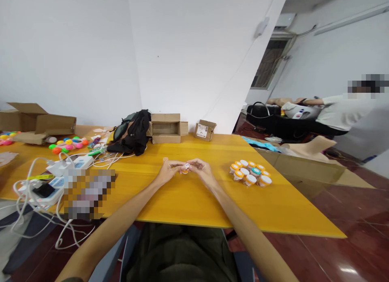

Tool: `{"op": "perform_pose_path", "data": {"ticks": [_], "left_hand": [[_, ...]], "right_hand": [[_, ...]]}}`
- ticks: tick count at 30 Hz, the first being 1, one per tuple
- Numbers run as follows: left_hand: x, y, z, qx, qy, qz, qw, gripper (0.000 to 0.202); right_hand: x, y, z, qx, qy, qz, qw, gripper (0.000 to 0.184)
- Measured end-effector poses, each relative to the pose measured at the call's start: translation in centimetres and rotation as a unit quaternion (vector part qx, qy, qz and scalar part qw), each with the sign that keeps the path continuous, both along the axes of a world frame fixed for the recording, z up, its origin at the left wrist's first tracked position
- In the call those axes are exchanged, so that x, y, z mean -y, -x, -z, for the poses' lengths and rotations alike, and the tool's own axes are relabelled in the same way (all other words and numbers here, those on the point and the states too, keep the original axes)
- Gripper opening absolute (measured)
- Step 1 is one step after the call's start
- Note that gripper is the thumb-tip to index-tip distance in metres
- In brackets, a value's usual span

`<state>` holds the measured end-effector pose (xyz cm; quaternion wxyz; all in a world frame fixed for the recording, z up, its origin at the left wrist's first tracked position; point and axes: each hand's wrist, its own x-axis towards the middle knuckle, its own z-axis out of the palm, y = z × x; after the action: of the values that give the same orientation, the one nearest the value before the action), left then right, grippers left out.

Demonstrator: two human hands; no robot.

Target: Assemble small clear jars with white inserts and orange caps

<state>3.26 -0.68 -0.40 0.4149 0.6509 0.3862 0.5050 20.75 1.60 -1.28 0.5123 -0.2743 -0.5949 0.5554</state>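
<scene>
My left hand [169, 170] and my right hand [201, 169] meet over the middle of the yellow table [182, 201]. Both pinch one small round object with a white top and orange underside [186, 167] between their fingertips; it looks like a little capped jar. To the right of my right hand sits a cluster of several small jars with orange, white and teal lids [251, 173], apart from my fingers.
A black bag [133, 132] and open cardboard boxes [165, 128] stand at the table's far edge. At the left lie power strips with white cables [54, 176], coloured balls [68, 144] and another box [36, 122]. A person in white [343, 112] works at the far right.
</scene>
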Motion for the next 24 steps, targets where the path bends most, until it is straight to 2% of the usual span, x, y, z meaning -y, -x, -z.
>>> {"op": "perform_pose_path", "data": {"ticks": [6, 16, 21, 24], "left_hand": [[0.0, 0.01, 0.03, 0.005, -0.003, 0.002, 1.0, 0.032], [-0.47, -0.24, 0.07, 0.058, 0.02, 0.013, 0.998, 0.028], [-0.78, -0.14, 0.59, 0.034, 0.031, 0.031, 0.998, 0.029], [-0.58, -0.2, 0.8, -0.01, 0.002, 0.024, 1.0, 0.029]], "right_hand": [[-0.04, -0.05, 0.16, 0.023, -0.029, 0.009, 0.999, 0.03], [-0.3, -0.01, 0.1, 0.023, -0.03, 0.02, 0.999, 0.029], [-0.23, 0.09, 0.04, 0.028, -0.039, 0.027, 0.999, 0.026], [-0.29, 0.16, 0.17, 0.029, -0.041, 0.035, 0.998, 0.024]]}}
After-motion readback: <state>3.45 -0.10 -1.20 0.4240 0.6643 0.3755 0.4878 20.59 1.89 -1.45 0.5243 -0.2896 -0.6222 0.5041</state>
